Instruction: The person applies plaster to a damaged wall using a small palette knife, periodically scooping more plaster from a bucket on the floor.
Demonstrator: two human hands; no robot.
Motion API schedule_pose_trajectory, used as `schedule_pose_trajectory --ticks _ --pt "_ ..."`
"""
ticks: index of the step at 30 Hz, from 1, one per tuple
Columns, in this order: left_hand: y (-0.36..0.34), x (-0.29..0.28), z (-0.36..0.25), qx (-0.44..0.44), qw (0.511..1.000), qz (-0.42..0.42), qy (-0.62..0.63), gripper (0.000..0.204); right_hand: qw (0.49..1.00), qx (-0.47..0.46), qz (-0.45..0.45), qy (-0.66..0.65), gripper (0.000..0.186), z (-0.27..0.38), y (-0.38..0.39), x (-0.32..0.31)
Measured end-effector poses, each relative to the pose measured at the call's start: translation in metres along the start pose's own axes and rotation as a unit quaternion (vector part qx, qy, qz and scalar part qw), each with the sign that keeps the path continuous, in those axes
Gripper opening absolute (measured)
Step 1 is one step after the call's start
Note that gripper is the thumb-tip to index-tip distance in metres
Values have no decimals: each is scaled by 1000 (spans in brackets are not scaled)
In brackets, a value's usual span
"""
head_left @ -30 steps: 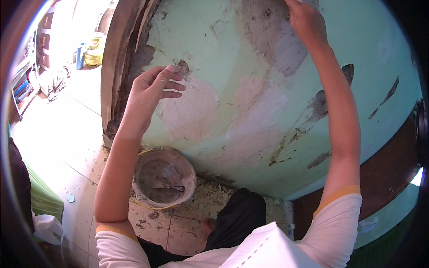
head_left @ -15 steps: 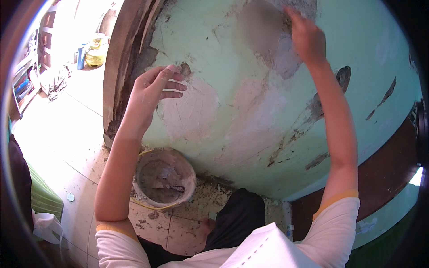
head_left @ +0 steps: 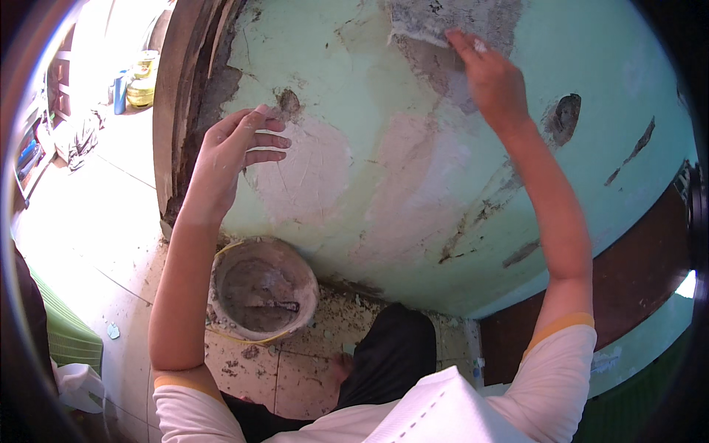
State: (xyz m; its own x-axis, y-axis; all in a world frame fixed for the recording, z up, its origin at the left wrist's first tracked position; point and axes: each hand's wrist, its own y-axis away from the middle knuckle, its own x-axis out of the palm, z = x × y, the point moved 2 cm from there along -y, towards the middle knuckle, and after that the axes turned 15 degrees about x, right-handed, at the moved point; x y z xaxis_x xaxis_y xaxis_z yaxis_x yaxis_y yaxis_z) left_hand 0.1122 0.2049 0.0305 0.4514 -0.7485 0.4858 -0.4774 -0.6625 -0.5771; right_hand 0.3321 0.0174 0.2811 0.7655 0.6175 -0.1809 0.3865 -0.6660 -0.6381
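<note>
My left hand (head_left: 240,144) is raised at the green wall (head_left: 340,88), beside a small dark hole (head_left: 288,101). Its fingers are spread, and no object shows in them. Higher up and to the right, my right hand (head_left: 495,81) has its fingers bunched at the lower edge of a rough grey patch (head_left: 436,18) with a ragged whitish rim. What those fingers hold, if anything, is hidden; a white smear marks one finger. Pale plastered areas (head_left: 306,170) lie below my hands. Under my left forearm stands a bucket (head_left: 306,269) of grey plaster, with a dark-handled tool (head_left: 284,305) inside.
A worn wooden door frame (head_left: 177,103) borders the wall at left. Crumbs of debris (head_left: 340,317) litter the tiled floor around the bucket. My bent knee (head_left: 399,347) is close to the wall. A yellow gas cylinder (head_left: 140,90) stands beyond the doorway, and green striped cloth (head_left: 70,317) lies left.
My right hand has come down and to the left along the wall. My left hand keeps nearly the same pose by the hole, while the whole view has shifted slightly.
</note>
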Motion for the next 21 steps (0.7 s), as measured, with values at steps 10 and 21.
schedule_pose_trajectory --ticks 10,21 --pt "-2 5 -7 21 1000 4 2 41 992 95 38 68 53 -29 -24 -6" --pt "-5 -7 -2 11 1000 -21 9 43 999 34 41 -4 50 16 54 -5"
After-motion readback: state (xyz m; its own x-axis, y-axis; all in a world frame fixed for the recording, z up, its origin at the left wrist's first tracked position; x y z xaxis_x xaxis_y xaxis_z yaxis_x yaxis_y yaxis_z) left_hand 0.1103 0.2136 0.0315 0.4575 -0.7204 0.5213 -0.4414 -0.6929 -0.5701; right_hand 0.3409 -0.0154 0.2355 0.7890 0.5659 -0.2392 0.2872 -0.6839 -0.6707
